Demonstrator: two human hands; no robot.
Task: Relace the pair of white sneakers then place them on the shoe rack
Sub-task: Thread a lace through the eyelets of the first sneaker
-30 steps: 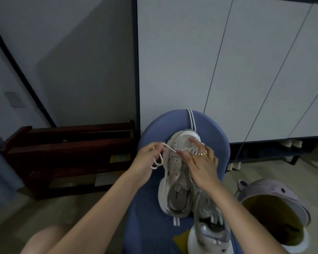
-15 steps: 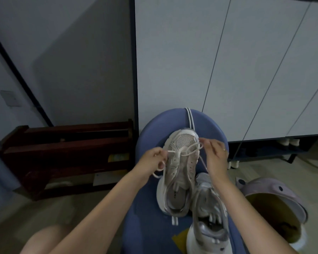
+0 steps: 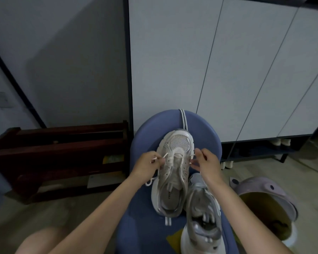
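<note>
1. Two white sneakers lie on a blue seat (image 3: 140, 226): one sneaker (image 3: 174, 173) at the middle, toe toward the far edge, the second sneaker (image 3: 202, 222) just beside it at the near right edge.
2. The left hand (image 3: 146, 166) pinches one end of the lace (image 3: 159, 157) left of the toe eyelets, with a loop of lace hanging below the wrist.
3. The right hand (image 3: 206, 162) pinches the other lace end at the right of the same eyelets.
4. A dark wooden rack (image 3: 59, 154) stands on the floor to the left, well apart from the seat.
5. White cabinet (image 3: 228, 70) doors fill the background; a lilac bin (image 3: 264, 197) sits at right.
</note>
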